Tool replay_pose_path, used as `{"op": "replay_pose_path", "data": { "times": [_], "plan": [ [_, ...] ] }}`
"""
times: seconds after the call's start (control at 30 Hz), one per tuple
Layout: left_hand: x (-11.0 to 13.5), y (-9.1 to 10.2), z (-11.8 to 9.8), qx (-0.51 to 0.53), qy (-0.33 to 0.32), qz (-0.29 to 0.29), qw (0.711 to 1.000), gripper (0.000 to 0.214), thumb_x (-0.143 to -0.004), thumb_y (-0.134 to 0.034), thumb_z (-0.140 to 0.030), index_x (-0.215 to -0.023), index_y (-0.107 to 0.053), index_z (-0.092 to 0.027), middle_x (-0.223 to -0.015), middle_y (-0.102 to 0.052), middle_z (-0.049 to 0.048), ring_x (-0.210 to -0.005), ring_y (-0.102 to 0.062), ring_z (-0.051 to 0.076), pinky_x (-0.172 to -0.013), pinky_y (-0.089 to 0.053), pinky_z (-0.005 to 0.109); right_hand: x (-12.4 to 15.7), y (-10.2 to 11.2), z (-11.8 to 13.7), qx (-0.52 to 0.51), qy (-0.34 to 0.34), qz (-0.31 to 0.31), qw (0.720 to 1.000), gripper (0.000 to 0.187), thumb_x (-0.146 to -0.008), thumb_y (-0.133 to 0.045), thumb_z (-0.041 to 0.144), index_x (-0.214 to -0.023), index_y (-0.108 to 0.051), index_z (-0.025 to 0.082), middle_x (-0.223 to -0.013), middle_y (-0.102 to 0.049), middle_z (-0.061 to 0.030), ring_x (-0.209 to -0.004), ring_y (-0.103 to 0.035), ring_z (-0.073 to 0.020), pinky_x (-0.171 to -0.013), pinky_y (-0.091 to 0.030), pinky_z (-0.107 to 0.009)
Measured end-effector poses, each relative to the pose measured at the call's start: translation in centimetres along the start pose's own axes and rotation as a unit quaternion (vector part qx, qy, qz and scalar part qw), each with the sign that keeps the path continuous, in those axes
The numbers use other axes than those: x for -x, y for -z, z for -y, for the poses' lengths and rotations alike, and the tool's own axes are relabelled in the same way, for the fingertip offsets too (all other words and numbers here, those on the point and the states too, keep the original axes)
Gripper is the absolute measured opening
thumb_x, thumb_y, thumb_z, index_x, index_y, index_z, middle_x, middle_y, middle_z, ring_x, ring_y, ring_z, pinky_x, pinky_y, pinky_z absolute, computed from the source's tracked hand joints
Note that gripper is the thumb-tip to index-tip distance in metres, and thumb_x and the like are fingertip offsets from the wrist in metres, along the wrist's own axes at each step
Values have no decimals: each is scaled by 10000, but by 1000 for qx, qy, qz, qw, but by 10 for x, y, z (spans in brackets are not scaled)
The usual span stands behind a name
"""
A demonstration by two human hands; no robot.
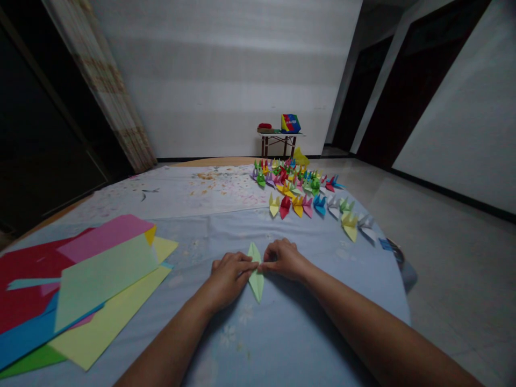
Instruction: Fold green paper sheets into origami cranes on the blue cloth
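The person's left hand (228, 279) and right hand (284, 259) meet near the middle of the blue cloth (322, 279), both bent over a long, pointed strip of green paper (256, 285) folded to a narrow diamond. The paper lies flat on the cloth, upright from the person's view, its tips showing above and below the hands. The left fingers (242, 263) are curled closed across its middle, and the right fingers (268, 262) pinch in from the other side, fingertips meeting the left ones.

Off to the left, loose sheets of paper (100, 279) in red, pink, yellow, blue and green overlap at the cloth's edge. Ahead, toward the far right corner, stand rows of paper cranes (294, 188) in many colours. Beyond them, a small table (278, 138) carries a striped box (291, 123) against the wall (209, 80).
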State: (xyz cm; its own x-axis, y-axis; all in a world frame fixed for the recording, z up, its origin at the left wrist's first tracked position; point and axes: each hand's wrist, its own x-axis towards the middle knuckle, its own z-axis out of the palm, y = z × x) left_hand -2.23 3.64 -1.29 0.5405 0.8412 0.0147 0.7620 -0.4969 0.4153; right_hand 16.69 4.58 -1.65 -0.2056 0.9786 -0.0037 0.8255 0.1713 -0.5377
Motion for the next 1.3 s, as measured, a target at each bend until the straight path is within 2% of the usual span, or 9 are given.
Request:
{"op": "replay_pose_path", "data": {
  "times": [0.23, 0.57, 0.7, 0.83, 0.93, 1.03, 1.17, 1.3],
  "plan": [
    [0, -2, 2, -16, -3, -7, 1000, 295, -816, -489, -316, -1091, -579, -373, -1131, -566, -1, -1075, -440, 202, -883, -289, 376, 3, -8, 0, 34, -4, -16, 999, 409, -610, -639, 596, -775, -632, 223, -840, -587, -42, -895, -446, -222, -737, -262, -316],
    [-1, -1, 2, -26, 0, 1, 1000, 314, -801, -527, -324, -1104, -566, -393, -1138, -560, 7, -1080, -437, 216, -875, -287, 390, 19, -2, 12, 83, 12, 29, 996, 535, -524, -665, 647, -832, -586, 216, -907, -543, -55, -933, -421, -246, -745, -274, -332],
    [2, 3, 4, -5, -6, 19, 1000, 370, -758, -572, -362, -1126, -551, -387, -1179, -529, 6, -1125, -399, 224, -915, -261, 395, 23, 5, 15, 72, 54, 57, 994, 592, -462, -690, 654, -846, -590, 214, -917, -520, -53, -929, -407, -245, -761, -286, -336],
    [6, 6, 5, 9, -32, 47, 998, 632, -629, -666, -473, -1219, -453, -396, -1225, -493, 7, -1154, -366, 243, -937, -253, 393, 26, 9, 18, 44, 135, 37, 989, 458, -620, -660, 556, -974, -604, 271, -967, -500, -46, -948, -385, -229, -785, -277, -333],
    [7, 5, 7, 4, -33, 46, 998, 805, -537, -719, -497, -1264, -405, -353, -1254, -475, 24, -1172, -348, 259, -945, -248, 400, 29, 5, 21, 83, 191, 32, 977, 367, -718, -613, 460, -1045, -596, 295, -980, -496, -51, -938, -379, -223, -789, -255, -343],
    [6, 2, 10, -2, -33, 42, 999, 966, -473, -734, -542, -1317, -332, -301, -1279, -460, 51, -1187, -337, 272, -962, -230, 414, 32, 0, 22, 144, 223, 28, 964, 257, -790, -536, 405, -1005, -615, 287, -971, -506, -56, -926, -376, -220, -774, -235, -351],
    [7, -1, 12, -13, -35, 31, 999, 1005, -476, -730, -550, -1339, -294, -276, -1287, -453, 61, -1194, -335, 270, -967, -224, 406, 36, -1, 23, 196, 258, 27, 946, 226, -833, -473, 371, -978, -614, 270, -930, -524, -64, -891, -382, -211, -751, -224, -351],
    [7, 0, 11, -16, -31, 32, 999, 993, -466, -725, -571, -1328, -316, -292, -1285, -457, 71, -1190, -337, 280, -961, -223, 415, 43, 4, 22, 198, 286, 36, 937, 235, -850, -451, 378, -939, -628, 252, -915, -535, -67, -884, -389, -203, -746, -225, -344]
  ]
}}
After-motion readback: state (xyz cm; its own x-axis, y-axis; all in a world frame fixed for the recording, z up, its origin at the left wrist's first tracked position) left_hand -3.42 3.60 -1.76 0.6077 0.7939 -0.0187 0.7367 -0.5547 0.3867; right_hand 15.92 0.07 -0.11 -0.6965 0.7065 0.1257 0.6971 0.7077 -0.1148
